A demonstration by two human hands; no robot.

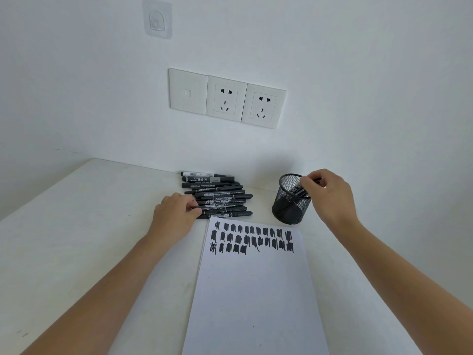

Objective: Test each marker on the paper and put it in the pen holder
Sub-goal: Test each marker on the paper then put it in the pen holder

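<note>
Several black markers lie in a pile at the back of the white table. My left hand rests on the pile's left end, its fingers pinching the end of one of the nearest markers. A black mesh pen holder stands to the right of the pile. My right hand is over its right rim, fingers closed on a marker that slants down inside the holder. A white paper sheet lies in front, with rows of black test scribbles along its top.
The white wall rises right behind the table, with a switch plate and two sockets above the pile. A clear adhesive hook sticks higher up. The table's left edge runs diagonally at the left.
</note>
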